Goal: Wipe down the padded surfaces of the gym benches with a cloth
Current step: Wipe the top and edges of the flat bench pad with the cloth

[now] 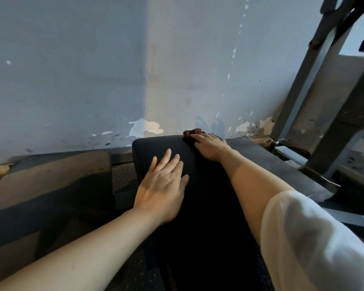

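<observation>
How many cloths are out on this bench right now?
1. A dark red cloth sits at the far end of the black bench pad, under the right hand. The left hand holds none; others may lie outside the view.

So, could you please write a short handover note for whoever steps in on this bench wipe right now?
Left hand: flat, fingers straight, resting on the black bench pad.
Right hand: on the dark red cloth at the pad's far end, by the wall; grip not clear.
Done: cannot tell how much is wiped.
Left: draw the cloth back along the pad, then do the other benches.
</observation>
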A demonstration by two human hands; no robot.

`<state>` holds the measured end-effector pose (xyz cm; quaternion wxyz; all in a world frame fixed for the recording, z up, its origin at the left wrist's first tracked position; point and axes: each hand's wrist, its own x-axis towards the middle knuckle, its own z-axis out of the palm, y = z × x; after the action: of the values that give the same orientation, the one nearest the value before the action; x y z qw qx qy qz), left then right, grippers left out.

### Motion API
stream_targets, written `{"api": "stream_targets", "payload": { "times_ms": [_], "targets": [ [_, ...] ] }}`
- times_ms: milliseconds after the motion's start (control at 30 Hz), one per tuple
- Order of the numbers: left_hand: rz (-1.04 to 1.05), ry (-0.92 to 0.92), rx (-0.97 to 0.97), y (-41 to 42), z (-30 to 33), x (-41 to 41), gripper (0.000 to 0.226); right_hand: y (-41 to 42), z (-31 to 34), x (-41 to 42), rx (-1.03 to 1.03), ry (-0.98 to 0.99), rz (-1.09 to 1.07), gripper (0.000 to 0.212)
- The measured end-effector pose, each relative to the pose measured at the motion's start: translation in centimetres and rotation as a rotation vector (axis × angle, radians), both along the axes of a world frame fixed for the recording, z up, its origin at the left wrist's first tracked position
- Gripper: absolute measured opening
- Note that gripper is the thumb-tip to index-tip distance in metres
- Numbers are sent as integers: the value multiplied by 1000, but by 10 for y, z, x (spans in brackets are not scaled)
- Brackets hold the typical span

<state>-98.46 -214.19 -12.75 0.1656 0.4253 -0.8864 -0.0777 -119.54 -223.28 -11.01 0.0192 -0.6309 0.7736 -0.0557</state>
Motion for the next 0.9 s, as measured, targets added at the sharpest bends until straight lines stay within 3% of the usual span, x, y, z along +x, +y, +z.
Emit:
{"api": "stream_targets", "payload": {
  "times_ms": [100, 400, 667, 800, 900],
  "targets": [
    [-27, 12, 27, -1, 0, 2, 54, 9, 3, -19, 22, -40, -103, 51],
    [-13, 35, -14, 0, -7, -1, 55, 130, 8, -31, 53, 24, -11, 49],
    [-10, 72, 11, -1, -6, -2, 55, 71, 5, -17, 74, 16, -120, 53],
    [-1, 53, -20, 1, -5, 0, 54, 131, -3, 12, 53, 20, 49, 55],
    [16, 42, -31, 2, -5, -1, 54, 154, -4, -2, 35, 7, 4, 55]
  ]
}}
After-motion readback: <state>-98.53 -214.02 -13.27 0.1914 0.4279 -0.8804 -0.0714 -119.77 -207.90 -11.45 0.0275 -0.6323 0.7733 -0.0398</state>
